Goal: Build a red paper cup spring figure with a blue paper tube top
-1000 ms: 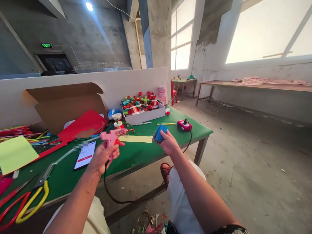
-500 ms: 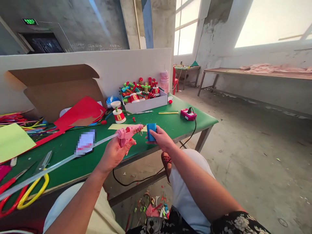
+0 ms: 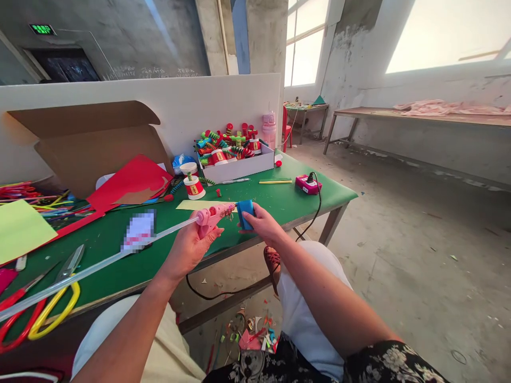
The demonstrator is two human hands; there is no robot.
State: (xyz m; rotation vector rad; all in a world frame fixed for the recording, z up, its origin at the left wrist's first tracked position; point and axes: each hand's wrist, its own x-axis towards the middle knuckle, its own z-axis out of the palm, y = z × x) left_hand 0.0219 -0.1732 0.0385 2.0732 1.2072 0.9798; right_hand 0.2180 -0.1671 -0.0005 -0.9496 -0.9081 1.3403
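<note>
— Two hands meet over the green table (image 3: 279,205), near its front edge. We see the right hand (image 3: 263,226) pinching a blue piece (image 3: 246,214) and the left hand (image 3: 191,247) clenched around a pink glue gun (image 3: 213,215), nozzle at the piece.
— We think the fingers sit on the far side to avoid the tip. Any writing?
— Only a green sign (image 3: 42,29), too small for us to read
</note>
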